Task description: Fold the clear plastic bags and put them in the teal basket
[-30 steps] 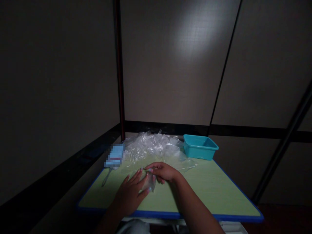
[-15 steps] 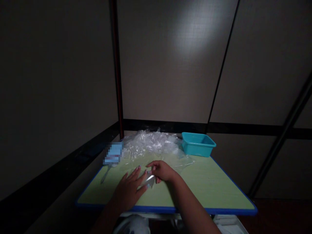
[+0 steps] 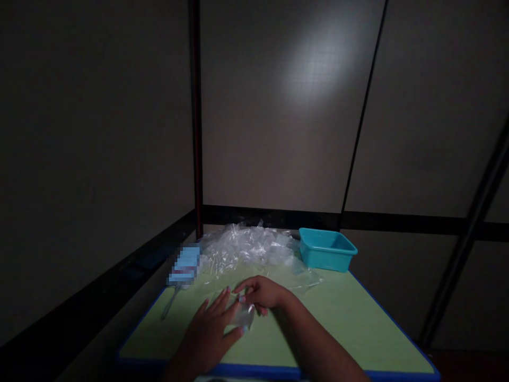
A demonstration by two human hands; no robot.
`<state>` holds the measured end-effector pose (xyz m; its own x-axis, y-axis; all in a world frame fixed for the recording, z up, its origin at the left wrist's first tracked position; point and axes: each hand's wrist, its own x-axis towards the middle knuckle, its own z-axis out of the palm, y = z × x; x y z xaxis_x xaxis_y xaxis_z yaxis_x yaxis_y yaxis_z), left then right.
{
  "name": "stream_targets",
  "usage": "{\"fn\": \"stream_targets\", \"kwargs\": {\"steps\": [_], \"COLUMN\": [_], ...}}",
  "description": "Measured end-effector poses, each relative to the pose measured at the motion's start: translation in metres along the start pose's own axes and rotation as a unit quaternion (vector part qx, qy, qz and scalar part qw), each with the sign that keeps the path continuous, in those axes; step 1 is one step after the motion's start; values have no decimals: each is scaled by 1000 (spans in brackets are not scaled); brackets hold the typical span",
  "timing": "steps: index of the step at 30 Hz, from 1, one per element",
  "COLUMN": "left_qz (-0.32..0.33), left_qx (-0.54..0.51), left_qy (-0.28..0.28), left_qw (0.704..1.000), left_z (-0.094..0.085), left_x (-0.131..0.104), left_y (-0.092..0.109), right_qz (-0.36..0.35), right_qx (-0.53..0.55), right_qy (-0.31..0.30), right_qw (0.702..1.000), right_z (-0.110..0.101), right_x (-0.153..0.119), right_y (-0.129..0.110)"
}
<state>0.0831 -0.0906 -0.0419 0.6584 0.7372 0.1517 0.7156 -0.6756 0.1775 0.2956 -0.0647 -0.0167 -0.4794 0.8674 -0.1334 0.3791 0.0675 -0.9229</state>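
A small clear plastic bag (image 3: 243,317) lies on the green table near its front edge. My left hand (image 3: 210,330) rests flat over the bag's left side, its fingers spread. From the right, my right hand (image 3: 265,293) reaches in with curled fingers, its thumb and forefinger closed on the bag's upper edge, close to my left fingertips. Part of the bag is hidden beneath both hands. Behind them spreads a heap of crumpled clear plastic bags (image 3: 254,246), with thin sheets reaching toward my right hand.
A teal plastic basin (image 3: 328,260) stands at the table's back right corner. A pixelated light-blue item (image 3: 185,265) with a strap (image 3: 170,302) lies at the left edge. The green table (image 3: 342,323) has a blue rim, and dark panelled walls rise behind and to the left.
The whole view has tilted up slightly, so the table and everything on it sit lower in the picture. Both hands stay at the small bag in nearly the same pose.
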Motion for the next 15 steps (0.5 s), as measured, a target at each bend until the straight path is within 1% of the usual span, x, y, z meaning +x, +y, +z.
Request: {"fn": "stream_targets", "kwargs": {"steps": [4, 7, 10, 12, 13, 15], "left_qz": [0, -1, -5, -5, -4, -2], "left_qx": [-2, -5, -10, -11, -11, -13], "left_qy": [9, 13, 11, 10, 11, 13], "left_qw": [1000, 1000, 1000, 1000, 1000, 1000], "left_z": [2, 3, 3, 3, 3, 2], "left_x": [-1, -1, -1, 0, -1, -1], "left_y": [-2, -2, -1, -1, -1, -1], "right_qz": [-14, 3, 21, 18, 10, -19], "right_qx": [-13, -13, -3, -1, -14, -72], "right_qy": [52, 82, 105, 131, 158, 247], "right_qw": [998, 997, 994, 991, 987, 966], "right_z": [6, 11, 12, 13, 14, 20], "right_x": [-3, -5, -5, -7, -10, -20], "right_y": [8, 12, 10, 6, 2, -6]}}
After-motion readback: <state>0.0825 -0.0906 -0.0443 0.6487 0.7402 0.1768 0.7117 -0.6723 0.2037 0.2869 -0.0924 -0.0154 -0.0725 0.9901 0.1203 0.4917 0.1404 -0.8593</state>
